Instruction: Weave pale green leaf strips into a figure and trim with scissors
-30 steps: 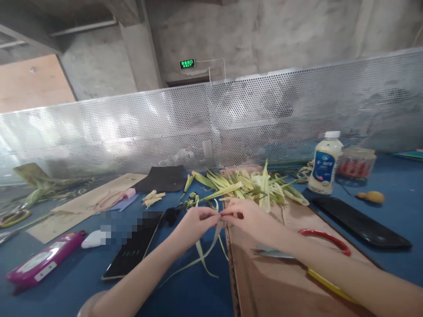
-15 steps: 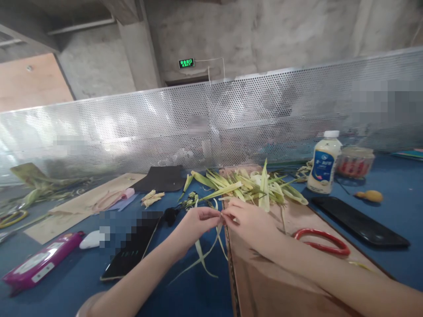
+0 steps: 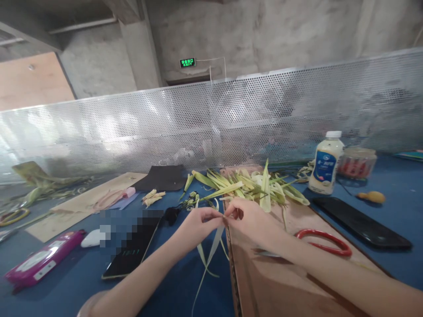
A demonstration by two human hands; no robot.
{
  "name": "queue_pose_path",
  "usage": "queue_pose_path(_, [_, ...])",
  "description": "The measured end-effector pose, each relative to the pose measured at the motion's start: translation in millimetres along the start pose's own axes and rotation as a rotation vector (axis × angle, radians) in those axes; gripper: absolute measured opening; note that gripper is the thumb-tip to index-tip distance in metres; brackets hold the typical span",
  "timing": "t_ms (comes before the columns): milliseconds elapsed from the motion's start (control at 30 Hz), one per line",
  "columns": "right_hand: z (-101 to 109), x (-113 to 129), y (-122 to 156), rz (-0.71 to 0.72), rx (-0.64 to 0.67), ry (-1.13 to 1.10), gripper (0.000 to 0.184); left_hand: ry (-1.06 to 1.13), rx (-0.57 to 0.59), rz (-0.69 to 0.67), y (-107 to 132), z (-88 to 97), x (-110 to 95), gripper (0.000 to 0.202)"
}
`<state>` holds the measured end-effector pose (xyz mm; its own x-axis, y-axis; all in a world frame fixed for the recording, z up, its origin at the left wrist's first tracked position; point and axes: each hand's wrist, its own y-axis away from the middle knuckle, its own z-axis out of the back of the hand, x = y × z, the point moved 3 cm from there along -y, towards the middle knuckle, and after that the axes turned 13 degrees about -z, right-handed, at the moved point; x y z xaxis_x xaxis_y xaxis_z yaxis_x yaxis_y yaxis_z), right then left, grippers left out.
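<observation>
Two hands met fingertip to fingertip just in front of the person, both closed in a fine pinch on the top end of one pale leaf strip (image 3: 214, 243). The left hand (image 3: 198, 224) came in from the lower left with its thumb and forefinger pressed together. The right hand (image 3: 251, 220) reached across from the lower right, its forearm lying over the cardboard sheet (image 3: 264, 281) and its knuckles bent toward the left hand. The strip sat at the point where the fingertips touched, so neither hand was nearer than the other. From there its long axis ran downward and back toward the person, hanging loose over the blue surface (image 3: 66, 281) just beside the cardboard's left edge (a second, shorter sliver curled beside it, and whether the two were joined could not be told). Beyond the hands, near but not touching them, lay a pile of leaves (image 3: 251, 185) across the far end of the cardboard. Red-handled scissors (image 3: 325, 241) rested on the cardboard to the right of the right wrist. A white bottle (image 3: 325, 164) stood farther back, and a dark phone (image 3: 132, 251) lay to the left.
</observation>
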<state>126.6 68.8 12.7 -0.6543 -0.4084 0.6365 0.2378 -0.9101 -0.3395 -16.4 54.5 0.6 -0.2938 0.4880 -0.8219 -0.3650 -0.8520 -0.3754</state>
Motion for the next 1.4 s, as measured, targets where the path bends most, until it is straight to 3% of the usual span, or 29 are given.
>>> queue_pose_path(400, [1.6, 0.6, -0.4, -0.008, 0.041, -0.046, 0.009, 0.002, -0.031, 0.084, 1.5, 3.8, 1.1, 0.027])
queue_pose_path(633, [7.9, 5.3, -0.5, 0.109, 0.077, 0.008, 0.016, 0.007, -0.053, 0.118, 1.5, 3.3, -1.8, 0.026])
queue_pose_path(867, [1.9, -0.2, -3.4, 0.105, 0.015, 0.115, 0.009, 0.141, -0.105, 0.154, 2.4, 3.2, 0.5, 0.021])
queue_pose_path(1067, [-5.5, -3.5, 2.4, 0.229, -0.083, 0.350, 0.017, 0.300, -0.091, 0.195, 1.7, 1.5, -0.4, 0.025])
queue_pose_path(1400, [-12.6, -3.6, 13.5, 0.419, -0.235, 0.595, 0.013, 0.314, -0.075, 0.160, 2.6, -1.5, 6.1, 0.028])
